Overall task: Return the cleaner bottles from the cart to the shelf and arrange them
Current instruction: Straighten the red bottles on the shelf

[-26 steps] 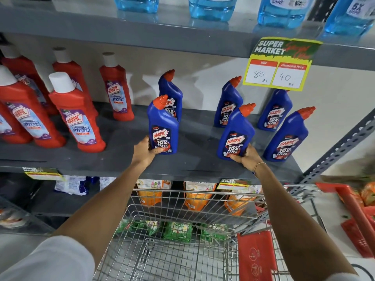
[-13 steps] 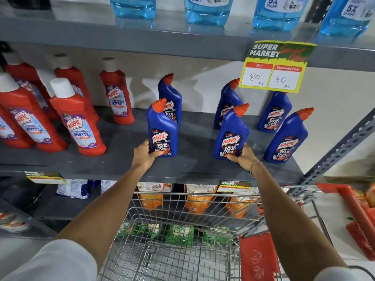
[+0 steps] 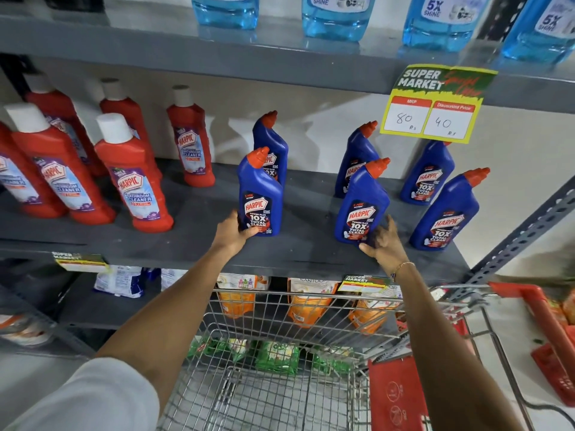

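A person stands at a grey shelf [image 3: 193, 244] with a wire cart [image 3: 280, 384] pushed up against it below. Both arms reach forward to the front edge of the middle shelf.

The left hand [image 3: 231, 233] wraps the lower left corner of a blue bottle [image 3: 260, 194] with an orange cap; its grip is clamped on the bottle's base, thumb across the front label and fingers around the side. That bottle stands upright on the shelf, directly in front of a second blue bottle [image 3: 273, 138].

The right hand [image 3: 384, 241] sits at the lower right of another blue bottle [image 3: 362, 206], which leans slightly to the right. Its fingers are spread and blurred, with the thumb touching the bottle's bottom edge; whether the grip is closed on the bottle cannot be told. A thin bracelet [image 3: 403, 265] circles the right wrist.

Three more blue bottles stand on the shelf: one behind the right-hand bottle [image 3: 354, 150], one further right at the back [image 3: 427, 175], and one at the front right [image 3: 448, 213]. To the left stand red bottles [image 3: 133, 178] with white caps. A yellow price tag [image 3: 435, 104] hangs from the shelf above, which carries clear blue bottles [image 3: 336, 14]. The cart's basket shows no bottles inside, and a red panel [image 3: 395, 396] sits on its right side.
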{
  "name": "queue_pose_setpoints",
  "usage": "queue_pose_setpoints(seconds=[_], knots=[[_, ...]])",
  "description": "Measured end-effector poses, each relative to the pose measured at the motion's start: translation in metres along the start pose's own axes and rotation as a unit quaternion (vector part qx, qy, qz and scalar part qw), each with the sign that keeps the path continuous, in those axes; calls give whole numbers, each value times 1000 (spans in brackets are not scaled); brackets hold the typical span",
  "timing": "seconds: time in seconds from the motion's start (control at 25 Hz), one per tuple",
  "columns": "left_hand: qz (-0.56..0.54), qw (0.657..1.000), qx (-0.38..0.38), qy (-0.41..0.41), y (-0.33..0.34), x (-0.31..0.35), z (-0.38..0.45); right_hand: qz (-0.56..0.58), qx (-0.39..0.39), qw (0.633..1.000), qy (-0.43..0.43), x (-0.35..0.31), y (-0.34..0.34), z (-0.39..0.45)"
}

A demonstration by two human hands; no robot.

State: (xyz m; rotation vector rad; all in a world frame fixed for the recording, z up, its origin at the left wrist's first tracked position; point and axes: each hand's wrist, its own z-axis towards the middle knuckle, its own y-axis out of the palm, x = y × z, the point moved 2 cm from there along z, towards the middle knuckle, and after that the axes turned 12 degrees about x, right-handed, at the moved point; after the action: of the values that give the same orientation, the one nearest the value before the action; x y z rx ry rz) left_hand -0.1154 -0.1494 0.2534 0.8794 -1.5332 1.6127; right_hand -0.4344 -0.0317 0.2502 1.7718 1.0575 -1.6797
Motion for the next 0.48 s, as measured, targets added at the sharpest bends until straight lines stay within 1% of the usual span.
queue_pose_setpoints(seconds=[0.04,0.08,0.12,0.16,0.2,0.24,0.32,0.36,0.48], knots=[[-20,1000,3,-9,-4,-1,-4,76,45,996,21,0,1,-15],[-51,998,21,-14,-11,-3,-8,154,120,980,37,-1,3,-35],[-68,996,49,-14,-20,-8,-15,193,201,960,32,0,9,-59],[-74,994,80,-4,-31,-16,-20,190,268,945,2,-3,21,-85],[-55,993,103,10,-41,-25,-26,122,308,942,-52,-4,39,-106],[-39,992,115,30,-50,-35,-31,57,304,945,-111,-5,59,-124],[-49,990,124,40,-75,-54,-39,-23,229,953,-199,-9,112,-150],[-68,989,128,36,-90,-62,-41,-50,185,956,-224,-14,139,-158],[-88,983,152,50,-139,-75,-36,-85,75,965,-237,-36,216,-170]])
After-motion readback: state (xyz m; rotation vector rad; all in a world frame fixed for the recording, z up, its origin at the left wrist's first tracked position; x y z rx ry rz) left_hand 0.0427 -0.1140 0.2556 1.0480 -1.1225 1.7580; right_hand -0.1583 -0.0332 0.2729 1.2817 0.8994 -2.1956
